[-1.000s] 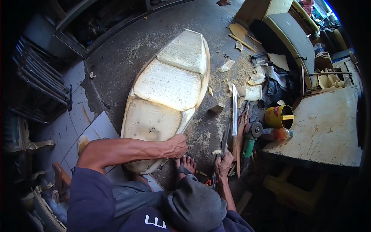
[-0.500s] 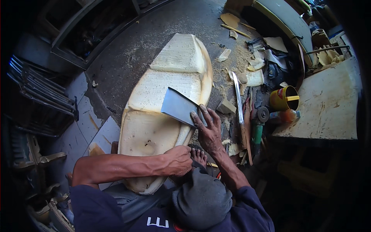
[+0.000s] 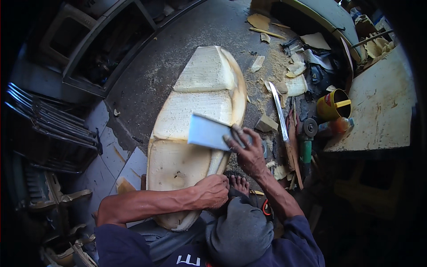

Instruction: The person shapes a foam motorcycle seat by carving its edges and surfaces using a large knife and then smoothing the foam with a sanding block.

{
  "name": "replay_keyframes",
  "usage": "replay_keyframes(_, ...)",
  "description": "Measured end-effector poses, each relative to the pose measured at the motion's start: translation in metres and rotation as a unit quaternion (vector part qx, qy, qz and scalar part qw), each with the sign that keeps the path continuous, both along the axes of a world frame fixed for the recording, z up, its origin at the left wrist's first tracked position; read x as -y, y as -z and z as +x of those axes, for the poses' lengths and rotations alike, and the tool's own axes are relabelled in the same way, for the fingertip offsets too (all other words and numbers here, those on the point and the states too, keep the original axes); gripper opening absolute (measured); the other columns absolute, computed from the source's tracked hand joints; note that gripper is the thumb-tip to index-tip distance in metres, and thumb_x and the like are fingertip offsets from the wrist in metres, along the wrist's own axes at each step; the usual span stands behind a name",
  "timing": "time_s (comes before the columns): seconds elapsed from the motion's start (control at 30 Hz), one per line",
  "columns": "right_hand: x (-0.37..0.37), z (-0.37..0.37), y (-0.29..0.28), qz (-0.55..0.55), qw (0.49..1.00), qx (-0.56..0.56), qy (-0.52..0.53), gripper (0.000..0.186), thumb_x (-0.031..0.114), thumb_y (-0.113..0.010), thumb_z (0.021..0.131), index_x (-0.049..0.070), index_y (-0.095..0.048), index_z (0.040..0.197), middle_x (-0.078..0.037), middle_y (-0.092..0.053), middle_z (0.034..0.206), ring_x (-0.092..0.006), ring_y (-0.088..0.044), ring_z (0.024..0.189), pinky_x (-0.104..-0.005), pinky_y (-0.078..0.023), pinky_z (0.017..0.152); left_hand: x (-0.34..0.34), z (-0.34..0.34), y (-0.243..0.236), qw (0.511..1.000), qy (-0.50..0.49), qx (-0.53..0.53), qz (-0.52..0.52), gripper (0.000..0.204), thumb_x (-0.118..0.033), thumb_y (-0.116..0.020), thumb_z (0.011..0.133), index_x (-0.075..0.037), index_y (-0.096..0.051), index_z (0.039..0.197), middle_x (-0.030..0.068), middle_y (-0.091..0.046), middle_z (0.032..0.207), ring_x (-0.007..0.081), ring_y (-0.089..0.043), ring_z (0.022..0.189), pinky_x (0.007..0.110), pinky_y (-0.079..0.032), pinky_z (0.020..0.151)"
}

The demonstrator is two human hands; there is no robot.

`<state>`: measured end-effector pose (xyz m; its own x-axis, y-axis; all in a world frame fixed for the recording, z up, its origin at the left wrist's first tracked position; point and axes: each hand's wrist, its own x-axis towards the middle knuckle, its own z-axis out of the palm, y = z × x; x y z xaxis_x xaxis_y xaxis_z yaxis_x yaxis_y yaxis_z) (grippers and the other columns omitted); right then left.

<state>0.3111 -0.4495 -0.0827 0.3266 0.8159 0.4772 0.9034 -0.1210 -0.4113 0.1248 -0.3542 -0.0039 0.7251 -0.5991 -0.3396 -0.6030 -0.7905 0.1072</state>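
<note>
A long cream foam seat pad (image 3: 178, 164) with stepped sections and browned edges lies lengthwise before me. My right hand (image 3: 247, 149) grips the right end of a flat, grey-blue rectangular sheet (image 3: 209, 132), fingers on top. The sheet lies over the middle of the pad, near the crease between two sections; it is slightly blurred, and whether it touches the foam I cannot tell. My left forearm crosses the near part of the pad. My left hand (image 3: 212, 191) is closed in a fist at the pad's near right edge, and what it holds, if anything, is hidden.
Right of the pad lie a long knife (image 3: 279, 111), a foam block (image 3: 267, 123), an angle grinder (image 3: 307, 142) and wood strips. Farther right stand a yellow tin (image 3: 332, 106) and a pale board (image 3: 378, 111). Foam scraps and dust cover the floor (image 3: 147, 62). Stacked metal frames (image 3: 51, 129) stand left.
The whole view has shifted, so most things sit farther right and lower. The sheet in my right hand has turned and now lies more level across the pad. My left hand stays at the pad's edge.
</note>
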Motion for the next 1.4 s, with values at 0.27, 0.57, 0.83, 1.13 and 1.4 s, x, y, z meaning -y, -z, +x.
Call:
replay_keyframes(0.27,0.005,-0.004,-0.005,-0.013,0.999,-0.014,-0.04,0.064,-0.003,-0.063,0.085,0.03,-0.063,0.14,-0.007,-0.053,0.154,-0.0325,-0.052,0.125,-0.0477,-0.041,0.105,-0.002,-0.003,0.007,1.0,-0.014,0.013,-0.005,0.02,-0.026,-0.056,0.082,-0.013,-0.072,0.086,0.001,-0.069,0.082,0.0182,-0.062,0.089,0.033,-0.043,0.087)
replay_keyframes(0.57,0.006,0.024,0.018,-0.039,0.997,-0.052,0.043,0.066,-0.006,-0.059,0.083,0.029,-0.064,0.139,-0.006,-0.053,0.153,-0.0353,-0.049,0.13,-0.0492,-0.041,0.11,0.003,0.008,-0.031,0.999,-0.006,-0.04,-0.016,0.013,-0.027,-0.061,0.079,-0.019,-0.07,0.076,-0.0011,-0.067,0.075,0.0187,-0.062,0.085,0.033,-0.041,0.082)
replay_keyframes(0.83,-0.006,0.035,0.021,-0.063,0.99,-0.029,0.121,0.064,-0.001,-0.06,0.086,0.029,-0.06,0.142,-0.004,-0.052,0.155,-0.033,-0.046,0.133,-0.052,-0.039,0.11,-0.003,0.005,-0.017,0.996,-0.015,-0.064,-0.053,0.011,-0.026,-0.062,0.079,-0.021,-0.069,0.073,-0.0022,-0.063,0.07,0.0185,-0.061,0.083,0.034,-0.04,0.082)
replay_keyframes(1.13,-0.002,0.013,0.018,-0.004,0.999,-0.051,0.014,0.063,-0.003,-0.063,0.084,0.029,-0.064,0.139,0.0,-0.055,0.153,-0.0328,-0.046,0.136,-0.0547,-0.035,0.114,0.002,-0.007,-0.011,0.999,-0.031,0.004,-0.013,0.011,-0.026,-0.062,0.08,-0.02,-0.069,0.073,-0.0007,-0.065,0.072,0.0189,-0.061,0.085,0.033,-0.041,0.082)
replay_keyframes(1.4,-0.003,0.001,0.014,0.005,0.999,-0.03,-0.038,0.064,-0.005,-0.058,0.087,0.026,-0.06,0.143,-0.002,-0.053,0.154,-0.0395,-0.044,0.138,-0.0522,-0.037,0.113,-0.008,-0.002,-0.008,0.996,-0.041,-0.066,-0.038,0.013,-0.027,-0.061,0.079,-0.02,-0.068,0.071,-0.0013,-0.065,0.072,0.0187,-0.061,0.084,0.033,-0.041,0.083)
